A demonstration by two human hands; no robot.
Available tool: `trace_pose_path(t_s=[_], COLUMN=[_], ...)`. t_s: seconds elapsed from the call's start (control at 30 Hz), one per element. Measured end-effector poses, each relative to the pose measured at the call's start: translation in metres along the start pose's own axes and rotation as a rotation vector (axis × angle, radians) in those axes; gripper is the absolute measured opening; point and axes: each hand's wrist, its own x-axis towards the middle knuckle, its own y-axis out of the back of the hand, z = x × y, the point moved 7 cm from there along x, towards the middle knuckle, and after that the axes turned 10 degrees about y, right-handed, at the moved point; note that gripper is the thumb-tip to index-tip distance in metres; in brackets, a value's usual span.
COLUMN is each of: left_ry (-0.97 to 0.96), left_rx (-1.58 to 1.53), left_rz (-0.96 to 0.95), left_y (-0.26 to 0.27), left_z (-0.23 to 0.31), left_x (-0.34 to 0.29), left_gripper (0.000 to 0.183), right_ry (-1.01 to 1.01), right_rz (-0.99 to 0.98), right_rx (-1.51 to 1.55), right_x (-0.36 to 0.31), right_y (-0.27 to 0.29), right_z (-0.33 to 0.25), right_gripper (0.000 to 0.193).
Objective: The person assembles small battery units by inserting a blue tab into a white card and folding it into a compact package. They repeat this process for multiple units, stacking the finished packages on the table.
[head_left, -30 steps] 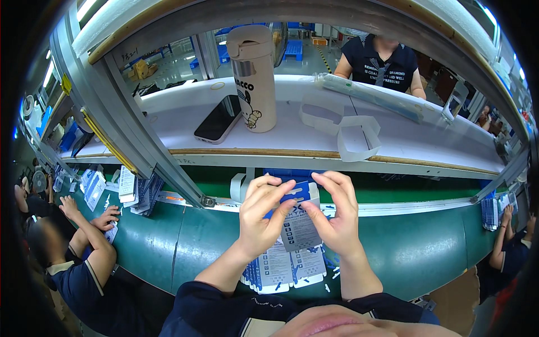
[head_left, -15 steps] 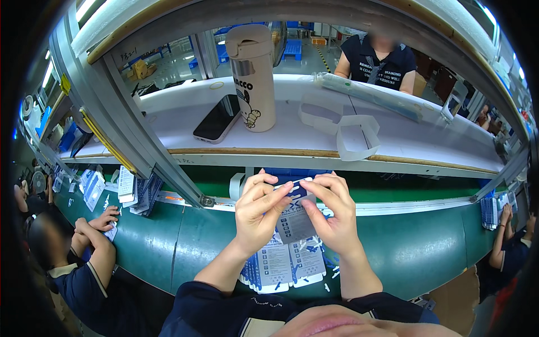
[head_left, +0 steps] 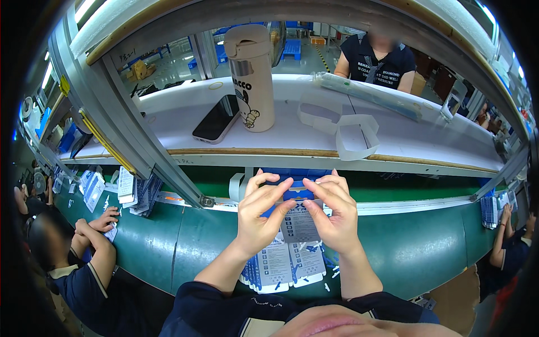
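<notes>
Your head camera, the left one of the side-by-side fisheye pair you wear, looks down and ahead over your dark shirt (head_left: 205, 312), upright and unmirrored, with your left hand (head_left: 261, 216) and right hand (head_left: 337, 216) at close range just below the centre. The wide lens takes in the green bench (head_left: 410, 247) beneath them, the white shelf (head_left: 179, 123) farther ahead, and another person (head_left: 379, 62) beyond it. Straight edges, such as the metal beam (head_left: 252, 14) across the top, bow toward the view's rim.
</notes>
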Motion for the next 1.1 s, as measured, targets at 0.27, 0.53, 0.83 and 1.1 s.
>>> trace_pose_path(t_s=[0.27,0.53,0.83,1.1], left_ry=[-0.133,-0.219,-0.243,-0.304], left_rx=[0.117,0.284,0.330,0.339], left_rz=[0.054,0.125,0.112,0.188], left_y=[0.000,0.000,-0.002,0.000], left_z=[0.005,0.008,0.013,0.016], left_x=[-0.002,-0.005,-0.005,-0.008], left_gripper=[0.037,0.037,0.034,0.036], right_ry=[0.151,0.143,0.164,0.179], right_rz=[-0.028,0.006,-0.032,-0.004], right_rx=[-0.187,-0.259,-0.315,-0.274], right_x=[0.002,0.000,0.003,0.001], right_y=[0.002,0.005,0.006,0.004], right_z=[-0.006,-0.006,-0.012,-0.011], right_gripper=[0.033,0.030,0.025,0.029])
